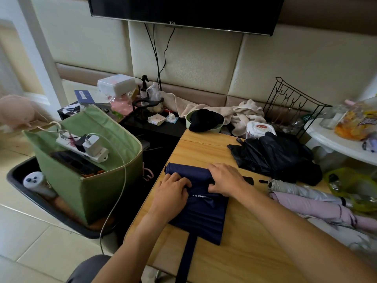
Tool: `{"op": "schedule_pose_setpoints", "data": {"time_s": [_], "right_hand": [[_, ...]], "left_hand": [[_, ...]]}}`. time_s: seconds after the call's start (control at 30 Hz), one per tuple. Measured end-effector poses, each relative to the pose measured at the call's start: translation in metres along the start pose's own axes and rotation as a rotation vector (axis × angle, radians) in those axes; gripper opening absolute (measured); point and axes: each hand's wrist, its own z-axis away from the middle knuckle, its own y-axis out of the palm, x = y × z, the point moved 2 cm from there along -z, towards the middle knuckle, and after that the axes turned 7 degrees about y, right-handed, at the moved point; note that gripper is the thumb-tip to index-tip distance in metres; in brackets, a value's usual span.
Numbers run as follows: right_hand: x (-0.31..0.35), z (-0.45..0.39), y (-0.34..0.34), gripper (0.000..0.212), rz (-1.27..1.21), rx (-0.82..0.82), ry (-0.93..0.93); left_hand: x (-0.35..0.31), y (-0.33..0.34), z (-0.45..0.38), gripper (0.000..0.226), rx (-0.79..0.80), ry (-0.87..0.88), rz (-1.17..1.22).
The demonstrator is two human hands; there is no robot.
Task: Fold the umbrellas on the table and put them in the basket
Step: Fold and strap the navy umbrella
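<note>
A navy blue umbrella (201,213) lies on the wooden table (240,254), its canopy partly rolled into a tube at the far end and spread flat toward me, its strap hanging over the near edge. My left hand (173,193) presses curled fingers on the roll's left part. My right hand (225,179) grips the roll's right part from above. A black umbrella (273,154) lies crumpled at the back right. A silver umbrella (302,189) and a pink umbrella (318,209) lie folded at the right. The green fabric basket (110,188) stands on the floor to the left.
The basket holds a white power strip (81,147) with chargers, its cable trailing to the floor; it sits in a black tray (22,186). A green bowl with black cloth (205,120), a wipes pack (260,129), towels and a wire rack (293,107) crowd the back.
</note>
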Motion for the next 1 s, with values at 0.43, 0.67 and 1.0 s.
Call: {"op": "schedule_pose_setpoints", "data": {"time_s": [0.43,0.67,1.0], "right_hand": [[-0.014,-0.016,-0.008,0.055,-0.343,0.213,-0.016],[-0.002,-0.024,-0.016,0.051,-0.264,0.324,0.033],[0.0,-0.008,-0.02,0.022,-0.46,0.261,0.116]], "left_hand": [[0.001,-0.004,0.002,0.029,0.014,-0.021,0.026],[0.002,-0.006,0.001,0.029,0.021,-0.013,0.055],[0.0,-0.02,0.011,0.023,-0.269,-0.261,0.207]]}}
